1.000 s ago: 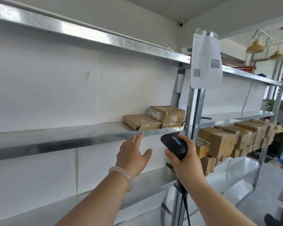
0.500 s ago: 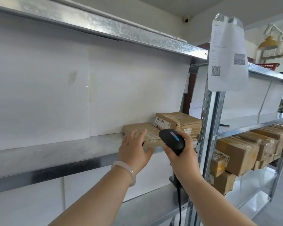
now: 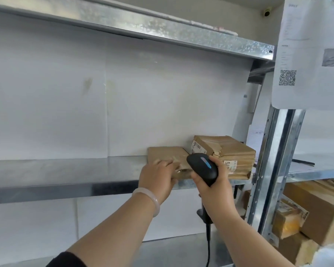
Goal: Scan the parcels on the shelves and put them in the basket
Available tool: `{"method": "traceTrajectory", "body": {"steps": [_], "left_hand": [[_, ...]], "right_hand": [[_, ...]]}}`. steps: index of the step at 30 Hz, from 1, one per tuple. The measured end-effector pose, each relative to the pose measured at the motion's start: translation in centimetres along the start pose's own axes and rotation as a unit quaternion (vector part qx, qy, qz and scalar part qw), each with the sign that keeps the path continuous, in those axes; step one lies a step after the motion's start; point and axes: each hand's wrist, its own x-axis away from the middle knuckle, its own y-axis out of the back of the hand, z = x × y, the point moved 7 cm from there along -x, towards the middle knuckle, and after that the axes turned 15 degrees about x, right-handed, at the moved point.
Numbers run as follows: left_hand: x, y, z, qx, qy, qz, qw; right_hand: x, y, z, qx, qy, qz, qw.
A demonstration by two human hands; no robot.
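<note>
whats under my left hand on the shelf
The left hand holds a flat brown parcel, fingers on top, thumb at its front edge; it lies on the metal shelf. The hand and scanner cover its near part, hiding any label.

A metal shelf (image 3: 66, 170) carries a flat parcel (image 3: 166, 154) beside a taller parcel (image 3: 233, 153)

light: bright, even | glare: sheen on upper shelf (image 3: 162, 30) edge | blur: soft at right margin | distortion: wide-angle bowing
</note>
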Motion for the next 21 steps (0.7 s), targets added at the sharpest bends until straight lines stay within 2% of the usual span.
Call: {"method": "traceTrajectory", "body": {"steps": [7,11,15,21], "left_hand": [[3.6,3.0,0.9,-0.029,0.051,-0.101,0.993],[5.2,5.3,1.5,-0.048,0.069,-0.131,0.988],[6.8,7.5,2.3,-0.026,0.085,-0.187,0.978],[8.9,8.6,4.6,0.029,0.123,-0.194,0.973]], "right_hand": [[0.3,-1.2,1.6,-0.084,0.046,0.041,0.995],[0.5,-2.3,2.9,-0.115,0.06,0.069,0.989],[1.2,-3.7,3.5,-0.144,0.056,0.087,0.984],[1.8,-5.3,5.2,-0.233,0.023,0.078,0.969]]}}
